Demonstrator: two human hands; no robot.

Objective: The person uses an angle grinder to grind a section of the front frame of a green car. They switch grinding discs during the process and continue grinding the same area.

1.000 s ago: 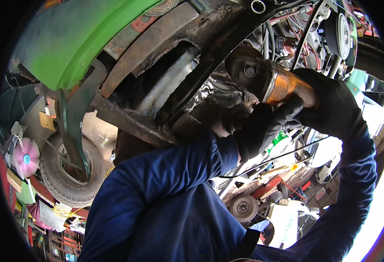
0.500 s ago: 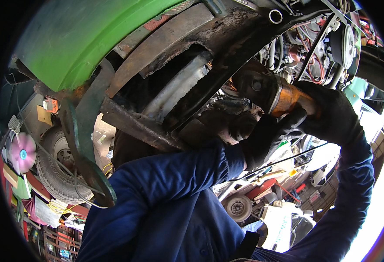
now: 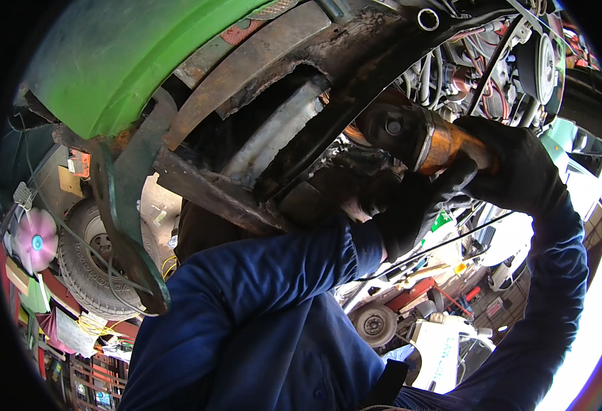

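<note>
An orange angle grinder (image 3: pixel 445 145) with a dark head is pressed up under the rusty vehicle body. Gloved in black, my right hand (image 3: pixel 517 164) wraps round its rear end. From below, my left hand (image 3: pixel 417 209), also in a black glove, grips the grinder's body with its fingers against the orange casing. An orange glow shows at the grinder's head, beside a dark frame rail (image 3: pixel 342 113); the disc itself is hidden. Left of that rail, a bare grey metal piece (image 3: pixel 273 133) sits in a jagged opening in the rusted panel.
A green body panel (image 3: pixel 136 68) curves overhead at upper left. Below it hangs a dark green metal bracket (image 3: pixel 133 233). Engine parts and hoses (image 3: pixel 479 79) crowd the upper right. A tyre (image 3: pixel 92 267) and a pink fan (image 3: pixel 35 240) stand at left.
The grinder's head has shifted slightly left and down, and the orange glow beside it is larger. Both hands keep their hold. The whole view has moved a little.
</note>
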